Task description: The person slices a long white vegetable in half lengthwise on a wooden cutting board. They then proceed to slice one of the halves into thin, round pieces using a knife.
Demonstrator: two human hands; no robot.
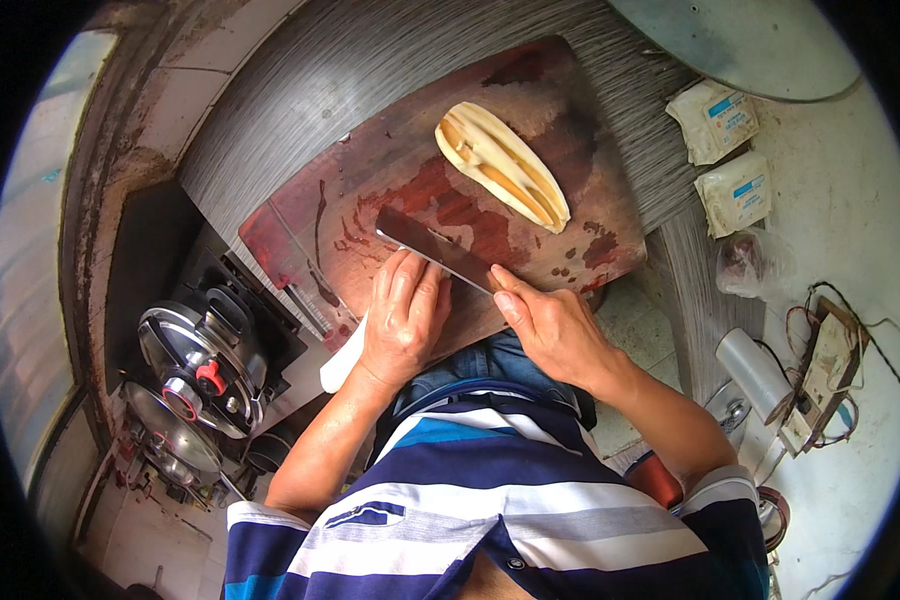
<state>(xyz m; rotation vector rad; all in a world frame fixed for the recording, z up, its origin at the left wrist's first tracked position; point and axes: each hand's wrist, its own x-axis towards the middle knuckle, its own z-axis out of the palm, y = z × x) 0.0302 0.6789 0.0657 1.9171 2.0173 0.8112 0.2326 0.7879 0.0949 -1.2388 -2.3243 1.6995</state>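
My right hand (547,322) grips a cleaver (436,247), whose wide blade lies slantwise over the wooden cutting board (390,150). Under the blade's edge, my left hand (409,311) presses down with bent fingers on a pale, long piece of vegetable (345,360). One end of that piece juts out beside my left wrist, past the board's near edge; the part below my fingers is mostly hidden. Farther up on the board rests a hollowed half of a pale yellow gourd or melon (504,166), cut side up. Dark wet patches mark the board.
A pressure cooker (202,367) stands on the stove at the left, with a metal wok or lid (172,427) nearer me. At the right are two white packets (733,195), a clear plastic bag (750,262), a grey cylinder (754,375) and a wired power strip (825,367).
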